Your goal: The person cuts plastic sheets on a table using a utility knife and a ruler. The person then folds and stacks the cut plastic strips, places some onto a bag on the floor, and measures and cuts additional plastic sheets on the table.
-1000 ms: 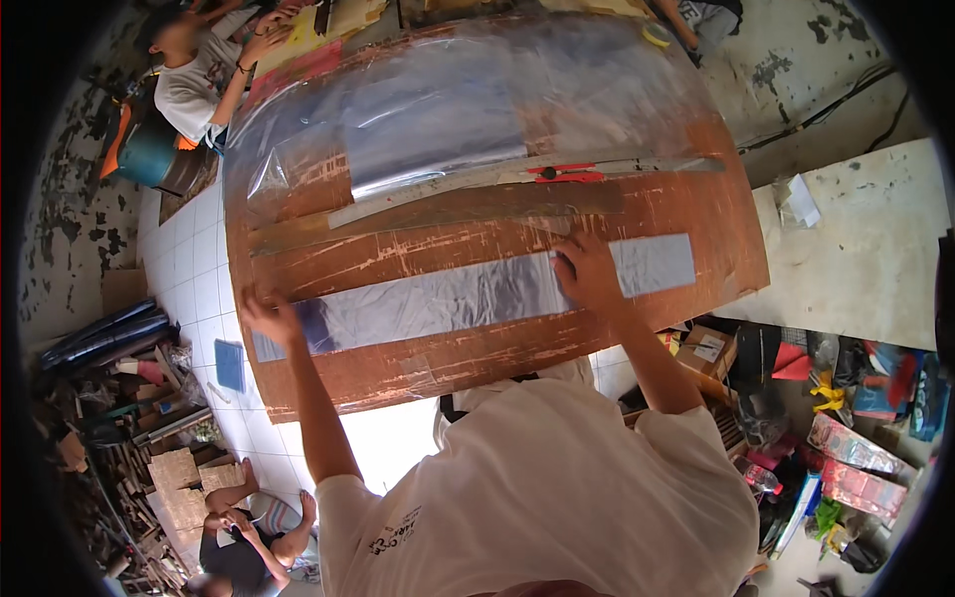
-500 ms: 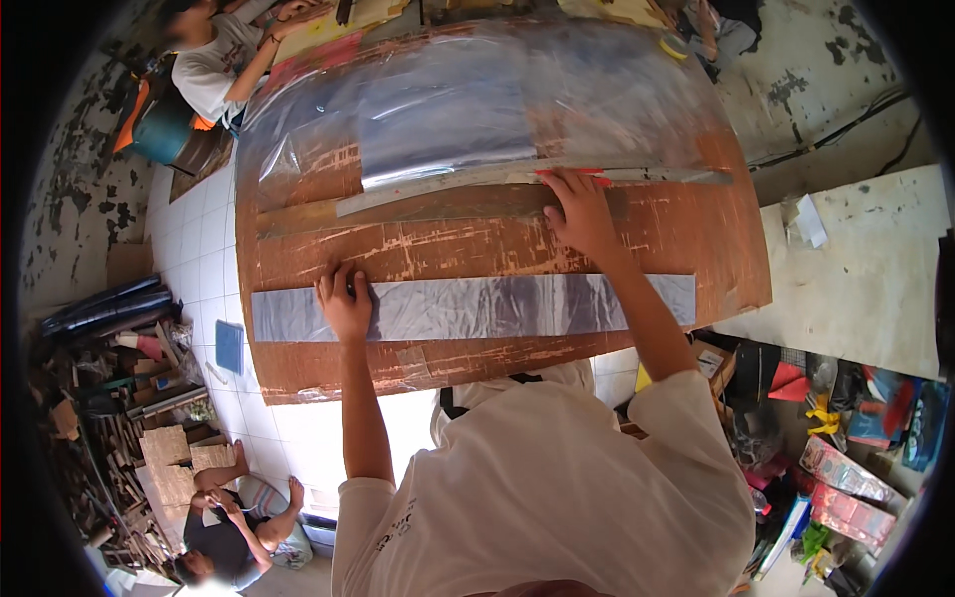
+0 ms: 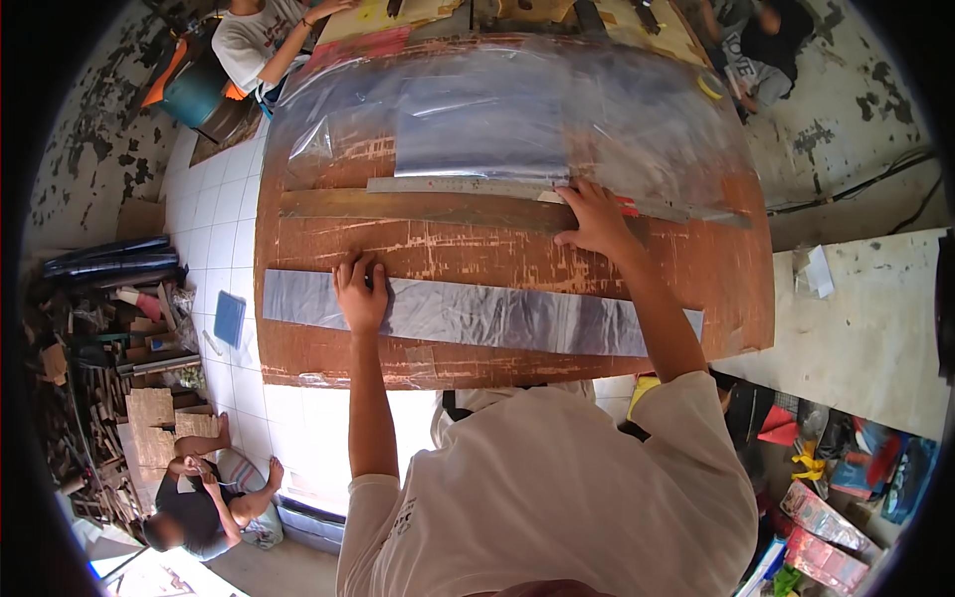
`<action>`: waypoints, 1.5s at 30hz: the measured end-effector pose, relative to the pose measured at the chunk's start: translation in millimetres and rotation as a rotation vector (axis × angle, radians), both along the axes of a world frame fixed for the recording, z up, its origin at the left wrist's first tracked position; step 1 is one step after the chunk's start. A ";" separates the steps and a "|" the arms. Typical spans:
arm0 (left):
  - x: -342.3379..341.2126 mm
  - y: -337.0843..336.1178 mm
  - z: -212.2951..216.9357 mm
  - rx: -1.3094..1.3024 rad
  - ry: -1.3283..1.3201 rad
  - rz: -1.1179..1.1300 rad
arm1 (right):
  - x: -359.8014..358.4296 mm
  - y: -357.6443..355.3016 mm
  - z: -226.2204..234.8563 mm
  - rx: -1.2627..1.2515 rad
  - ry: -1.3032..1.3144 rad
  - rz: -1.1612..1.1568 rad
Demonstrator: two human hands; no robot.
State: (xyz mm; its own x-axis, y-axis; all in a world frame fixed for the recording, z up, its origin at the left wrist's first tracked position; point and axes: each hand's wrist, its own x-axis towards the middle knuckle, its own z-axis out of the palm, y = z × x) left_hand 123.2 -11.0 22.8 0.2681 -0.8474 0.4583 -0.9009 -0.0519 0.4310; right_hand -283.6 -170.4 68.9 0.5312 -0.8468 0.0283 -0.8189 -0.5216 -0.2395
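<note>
A long grey film strip [image 3: 468, 310] lies across the near part of the brown worn tabletop [image 3: 497, 373]. Near its left end, my left hand [image 3: 361, 296] rests on it with bent fingertips, its thumb and fingers apart. Farther off, my right hand [image 3: 600, 225] is closed over a slim red tool [image 3: 627, 206] at the long metal ruler [image 3: 448, 186]. Most of that tool is hidden by my fingers, so its exact kind is unclear. Behind the ruler, a shiny sheet of clear film [image 3: 482, 124] covers the far part of the table. A flat brownish strip [image 3: 428, 209] lies alongside the ruler.
A yellow tape roll [image 3: 709, 86] sits at the far right of the table. People are at the far left [image 3: 261, 45], far right [image 3: 771, 55] and on the floor at lower left [image 3: 204, 507]. Wood scraps [image 3: 99, 398] pile up on the left; a pale board [image 3: 865, 308] stands right.
My view has turned, so the table and strip sit at a different slant. My right hand now covers more of the red tool. The left hand stays on the film strip.
</note>
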 end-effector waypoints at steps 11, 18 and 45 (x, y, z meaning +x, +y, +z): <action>-0.7 -2.3 1.4 -0.016 -0.017 0.012 | -5.0 -5.4 -1.4 -0.031 -0.050 0.051; -0.7 -2.3 1.3 -0.035 -0.010 0.009 | -5.8 -12.5 -5.2 -0.046 -0.066 0.083; -4.1 7.5 4.3 -0.129 0.023 -0.041 | -17.1 177.6 33.6 0.097 -0.102 0.110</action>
State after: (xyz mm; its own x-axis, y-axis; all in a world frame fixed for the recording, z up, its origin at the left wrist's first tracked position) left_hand 119.2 -3.5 27.1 0.2458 -0.7921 0.5587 -0.8909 0.0425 0.4522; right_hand -300.8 7.2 102.6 0.6194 -0.7850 0.0082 -0.7269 -0.5774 -0.3717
